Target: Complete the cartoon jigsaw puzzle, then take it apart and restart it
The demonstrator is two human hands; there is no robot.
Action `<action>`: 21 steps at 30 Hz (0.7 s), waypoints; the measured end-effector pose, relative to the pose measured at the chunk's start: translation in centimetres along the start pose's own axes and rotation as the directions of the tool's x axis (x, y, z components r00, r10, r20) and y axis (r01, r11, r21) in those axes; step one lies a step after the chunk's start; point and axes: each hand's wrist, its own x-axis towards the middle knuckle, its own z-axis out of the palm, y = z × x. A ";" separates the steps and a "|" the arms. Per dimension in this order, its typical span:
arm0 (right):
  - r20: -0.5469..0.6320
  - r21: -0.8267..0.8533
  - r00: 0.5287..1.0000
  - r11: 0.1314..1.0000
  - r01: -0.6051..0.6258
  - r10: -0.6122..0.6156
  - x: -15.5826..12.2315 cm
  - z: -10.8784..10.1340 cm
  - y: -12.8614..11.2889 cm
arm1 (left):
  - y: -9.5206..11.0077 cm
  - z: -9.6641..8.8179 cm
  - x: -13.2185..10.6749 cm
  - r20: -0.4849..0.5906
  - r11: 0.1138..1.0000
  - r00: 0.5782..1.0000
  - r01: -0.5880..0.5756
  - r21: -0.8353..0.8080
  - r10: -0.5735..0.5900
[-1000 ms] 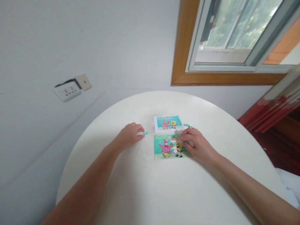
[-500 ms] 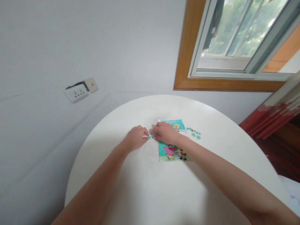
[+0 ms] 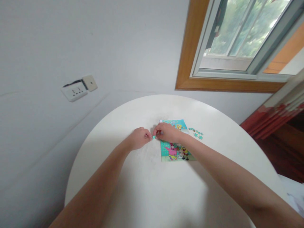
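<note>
A small teal jigsaw puzzle piece sits between the fingertips of both hands, just left of the puzzle. My left hand pinches it from the left. From the right, the thumb and fingers of my right hand close on it too. Under my right hand and forearm lies a cartoon jigsaw puzzle with a pink starfish figure and a yellow square one. Beyond that hand is a matching picture sheet, partly covered. Where sheet and puzzle meet is hidden.
Several loose teal puzzle pieces lie right of the sheet on the round white table. A wall with a socket rises behind, and a wood-framed window is at upper right. A red and cream curtain hangs at right.
The fingertips of both hands have drawn closer together around the small piece, which has turned slightly between them. The view has shifted a little.
</note>
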 end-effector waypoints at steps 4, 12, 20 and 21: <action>-0.042 0.196 0.999 0.980 -0.008 0.017 -0.6 -0.2 0.8 | 0.3 -0.2 0.2 -0.038 0.999 0.999 -0.005 -0.039 0.003; -0.091 0.709 0.967 0.698 -0.104 0.236 -4.2 -3.3 1.9 | 5.6 2.4 0.4 -0.307 0.922 0.951 -0.084 -0.378 -0.039; -0.137 0.684 0.916 0.705 -0.187 0.376 -9.3 -5.0 3.3 | 6.8 3.3 -0.1 -0.377 0.948 0.909 -0.260 -0.184 0.177; -0.149 0.676 0.903 0.708 -0.205 0.403 -9.8 -4.8 3.9 | 6.5 3.4 -0.1 -0.388 0.959 0.902 -0.254 -0.125 0.188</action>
